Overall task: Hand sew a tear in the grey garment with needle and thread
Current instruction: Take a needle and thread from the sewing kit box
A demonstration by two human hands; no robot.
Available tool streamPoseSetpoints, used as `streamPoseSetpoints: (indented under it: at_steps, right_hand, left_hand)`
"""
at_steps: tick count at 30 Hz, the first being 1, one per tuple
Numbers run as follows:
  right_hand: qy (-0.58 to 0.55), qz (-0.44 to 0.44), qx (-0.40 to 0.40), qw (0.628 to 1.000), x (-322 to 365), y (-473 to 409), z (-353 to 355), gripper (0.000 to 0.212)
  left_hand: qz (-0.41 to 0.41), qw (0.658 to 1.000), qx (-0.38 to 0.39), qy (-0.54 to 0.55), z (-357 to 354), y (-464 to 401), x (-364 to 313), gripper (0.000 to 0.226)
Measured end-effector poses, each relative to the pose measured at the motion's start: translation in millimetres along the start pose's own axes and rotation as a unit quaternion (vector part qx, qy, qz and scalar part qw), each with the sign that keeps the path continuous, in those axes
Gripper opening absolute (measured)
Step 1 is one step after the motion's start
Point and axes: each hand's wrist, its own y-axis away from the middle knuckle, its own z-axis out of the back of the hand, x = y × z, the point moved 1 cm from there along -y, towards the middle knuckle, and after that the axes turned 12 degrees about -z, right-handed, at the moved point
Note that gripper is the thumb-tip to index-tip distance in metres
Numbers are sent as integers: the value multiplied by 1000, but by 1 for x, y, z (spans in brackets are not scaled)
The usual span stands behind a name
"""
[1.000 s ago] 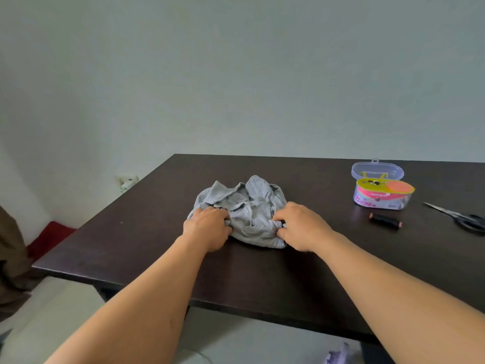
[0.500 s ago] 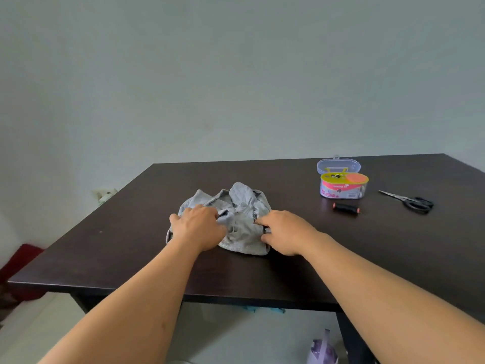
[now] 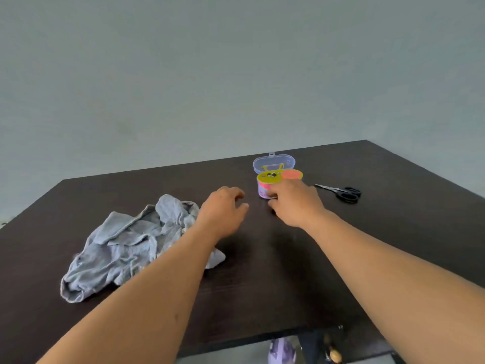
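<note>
Grey garment (image 3: 126, 248) crumpled on dark surface (image 3: 262, 285) at 8 o'clock. Left hand (image 3: 223, 214) hovers, fingers loosely curled, empty. Right hand (image 3: 294, 203) at sewing kit (image 3: 265, 186); finger state unclear. Scissors (image 3: 341, 193) at 2 o'clock.

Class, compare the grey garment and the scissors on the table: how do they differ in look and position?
The grey garment is soft, crumpled and pale; the scissors are rigid, slim and black-handled. The garment lies near the left forearm; the scissors lie farther back, beyond the right hand. Both rest untouched on the dark table.
</note>
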Motion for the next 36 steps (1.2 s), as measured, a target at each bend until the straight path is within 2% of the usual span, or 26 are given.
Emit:
streamPoseSetpoints:
  at_steps: [3, 7, 13, 16, 18, 20, 23, 29, 33, 36]
  right_hand:
    - [43, -53, 46, 997, -26, -10, -4, 28]
    - [63, -68, 66, 994, -42, -15, -14, 18]
    - [34, -68, 88, 993, -43, -17, -23, 18]
    - [-68, -75, 115, 988, -43, -21, -19, 22]
    - [-212, -85, 125, 966, -41, -20, -14, 23]
    - [-355, -114, 138, 918, -37, -16, -7, 22]
    - [-475, -153, 152, 853, -26, -11, 4, 17]
    - [-562, -153, 86, 808, 5, -1, 23, 12]
    - [-567, -171, 95, 800, 19, -4, 26, 11]
    - [-577, -182, 145, 783, 29, -4, 27, 16]
  left_hand:
    - [-19, 998, 60, 10, -21, -16, -17, 41]
    - [-19, 994, 105, 35, -44, -33, -31, 40]
    - [-5, 993, 112, 46, -57, -42, -28, 45]
    - [17, 991, 68, 110, -52, -41, -20, 36]
    - [22, 985, 42, 166, -47, -38, -13, 25]
    - [25, 974, 23, 224, -41, -35, -8, 15]
    - [34, 954, -3, 297, -30, -28, -6, 12]
    - [48, 927, -40, 370, -3, -16, -7, 11]
    - [58, 913, -58, 400, 11, -12, -3, 12]
    - [62, 911, -80, 400, 22, -12, 1, 12]
